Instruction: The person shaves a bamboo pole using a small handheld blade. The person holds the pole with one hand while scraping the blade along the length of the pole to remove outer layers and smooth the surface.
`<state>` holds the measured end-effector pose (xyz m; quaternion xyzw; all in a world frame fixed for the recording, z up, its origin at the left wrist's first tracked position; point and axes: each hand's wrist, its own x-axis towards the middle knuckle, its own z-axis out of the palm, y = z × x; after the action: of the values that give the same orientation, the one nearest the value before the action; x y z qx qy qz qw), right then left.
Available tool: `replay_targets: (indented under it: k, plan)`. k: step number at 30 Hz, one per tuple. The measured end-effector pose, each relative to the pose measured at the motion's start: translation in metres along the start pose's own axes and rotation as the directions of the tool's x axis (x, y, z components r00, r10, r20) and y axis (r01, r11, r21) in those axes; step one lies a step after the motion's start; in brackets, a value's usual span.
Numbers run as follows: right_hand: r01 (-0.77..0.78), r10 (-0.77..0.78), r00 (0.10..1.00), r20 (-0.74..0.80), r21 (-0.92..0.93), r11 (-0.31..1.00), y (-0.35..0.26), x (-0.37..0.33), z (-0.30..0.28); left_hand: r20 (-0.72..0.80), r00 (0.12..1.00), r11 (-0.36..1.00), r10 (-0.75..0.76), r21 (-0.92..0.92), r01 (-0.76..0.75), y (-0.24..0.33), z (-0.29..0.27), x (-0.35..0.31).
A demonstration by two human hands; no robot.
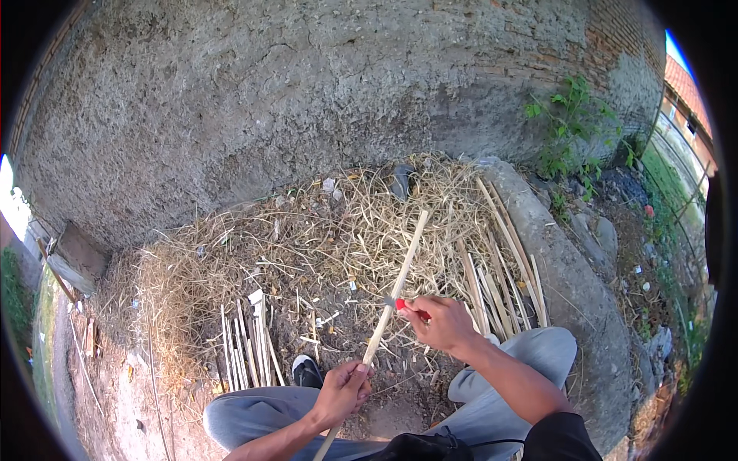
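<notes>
A long pale bamboo strip [410, 257] slants up and away from my lap toward the straw. My left hand [343, 392] is closed round its lower part, and the near end runs down past my wrist toward the lower edge. Farther up the strip, my right hand [443, 326] grips a small knife by its red handle [400, 304]. The short grey blade [390, 301] lies against the strip about midway along the length beyond my left hand. My fingers cover most of the knife's handle.
Bundled bamboo strips [250, 343] lie by my left knee, and more strips [500, 292] lie by my right knee. Straw and shavings [307, 238] cover the ground. A rough wall [307, 100] rises ahead; a concrete ledge [565, 269] runs along the right. A dark shoe [401, 182] sits near the wall.
</notes>
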<state>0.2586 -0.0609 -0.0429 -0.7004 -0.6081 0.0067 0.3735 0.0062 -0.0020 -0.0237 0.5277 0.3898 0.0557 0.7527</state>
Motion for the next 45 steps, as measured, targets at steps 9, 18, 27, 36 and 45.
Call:
replay_targets:
  k: [9,18,27,36,45]
  plan:
    - [-0.137,0.137,0.991,0.015,-0.003,0.991,0.003,0.012,-0.010,-0.032,0.996,0.989,0.086,0.127,-0.081,-0.010,0.003,-0.010]
    - [-0.104,0.105,0.994,-0.008,0.059,0.993,0.014,0.013,0.000,-0.018,0.999,0.999,0.040,0.014,-0.040,-0.004,0.005,-0.012]
    - [-0.200,0.207,0.966,0.157,-0.055,0.978,0.028,0.017,-0.008,-0.049,0.998,0.993,0.038,0.111,-0.033,-0.013,0.005,-0.017]
    - [-0.202,0.202,0.979,0.026,-0.019,0.979,0.045,0.018,0.004,-0.043,0.999,0.993,0.032,0.117,-0.027,-0.006,0.010,-0.023]
    - [-0.377,0.386,0.915,0.114,-0.098,0.921,0.064,0.029,-0.009,-0.082,0.996,0.960,0.036,0.279,-0.011,0.000,0.010,-0.035]
